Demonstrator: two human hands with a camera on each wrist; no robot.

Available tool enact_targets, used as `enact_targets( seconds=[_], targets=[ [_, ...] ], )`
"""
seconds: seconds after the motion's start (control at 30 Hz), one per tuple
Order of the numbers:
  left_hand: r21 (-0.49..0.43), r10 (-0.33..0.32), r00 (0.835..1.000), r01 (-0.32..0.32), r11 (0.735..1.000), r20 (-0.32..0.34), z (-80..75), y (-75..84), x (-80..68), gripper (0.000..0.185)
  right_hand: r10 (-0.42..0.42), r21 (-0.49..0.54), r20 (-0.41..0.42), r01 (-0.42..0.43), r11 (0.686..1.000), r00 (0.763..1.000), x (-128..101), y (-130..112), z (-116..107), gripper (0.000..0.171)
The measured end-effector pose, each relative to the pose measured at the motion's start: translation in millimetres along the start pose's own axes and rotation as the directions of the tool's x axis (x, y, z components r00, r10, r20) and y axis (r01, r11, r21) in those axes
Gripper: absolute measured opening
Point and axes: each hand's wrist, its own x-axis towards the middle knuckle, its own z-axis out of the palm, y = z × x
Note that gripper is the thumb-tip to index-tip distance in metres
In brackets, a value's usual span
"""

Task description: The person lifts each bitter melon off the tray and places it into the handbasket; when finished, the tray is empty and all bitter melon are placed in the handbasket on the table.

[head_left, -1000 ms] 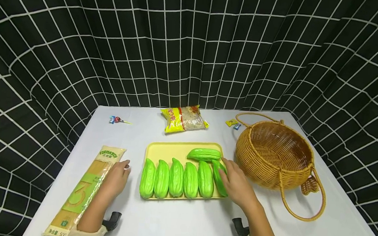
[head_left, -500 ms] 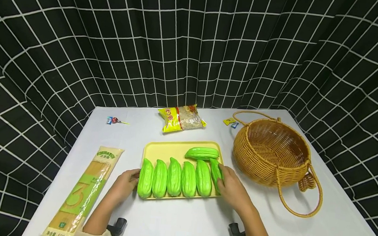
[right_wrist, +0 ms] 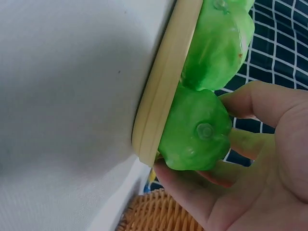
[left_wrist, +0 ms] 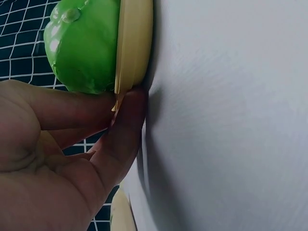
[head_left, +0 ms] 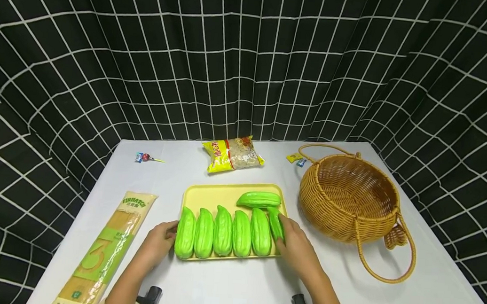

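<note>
A pale yellow tray (head_left: 228, 186) lies mid-table, bearing a row of long ridged green gourds (head_left: 223, 230). One more gourd (head_left: 259, 199) lies crosswise behind the row's right end. My left hand (head_left: 156, 245) pinches the tray's left rim, as the left wrist view shows, with the thumb low beside the tabletop and fingers above. At the opposite end, my right hand (head_left: 300, 250) holds the rightmost gourd (right_wrist: 197, 134), thumb on one side and fingers on the other. Those fingers come close to the tray's rim (right_wrist: 166, 86). That gourd is partly hidden by my hand in the head view.
To the left lies a long spaghetti pack (head_left: 102, 250). A wicker basket (head_left: 316, 199) with looped handles stands right of the tray. Behind are a yellow food bag (head_left: 232, 154), a lollipop (head_left: 146, 157) and small wrapped sweets (head_left: 295, 157). A black grid curtain (head_left: 249, 67) encloses the table.
My left hand has moved right from beside the spaghetti pack to the tray's left rim. The right hand stays at the rightmost gourd, slightly lower in view.
</note>
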Motion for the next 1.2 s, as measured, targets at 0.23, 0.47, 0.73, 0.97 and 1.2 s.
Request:
enact_targets(
  seconds=[0.23, 0.47, 0.73, 0.97, 1.2],
  targets=[
    [0.041, 0.018, 0.999, -0.019, 0.999, 0.029, -12.5, 2.9, 0.7, 0.042, 0.008, 0.058, -0.065, -0.005, 0.998, 0.998, -5, -9, -10, 0.063],
    [0.045, 0.035, 0.999, -0.037, 0.998, 0.037, -11.1, 2.4, 3.4, 0.042, 0.005, 0.057, -0.406, 0.020, 0.998, 0.914, 1, -18, -85, 0.069],
    [0.028, 0.023, 0.999, -0.024, 0.999, 0.041, -8.9, 1.8, 3.8, 0.042, 0.076, -0.032, -0.489, -0.105, 0.994, 0.869, 24, 7, -117, 0.064],
    [0.003, 0.025, 0.999, -0.025, 1.000, 0.032, -5.3, -0.3, 3.0, 0.042, 0.107, -0.098, -0.376, -0.154, 0.983, 0.920, 30, 26, -110, 0.058],
    [-0.016, 0.026, 0.999, -0.026, 1.000, 0.031, -3.9, -1.5, 2.1, 0.043, 0.137, -0.180, -0.254, -0.186, 0.966, 0.957, 30, 23, -118, 0.049]
  ],
)
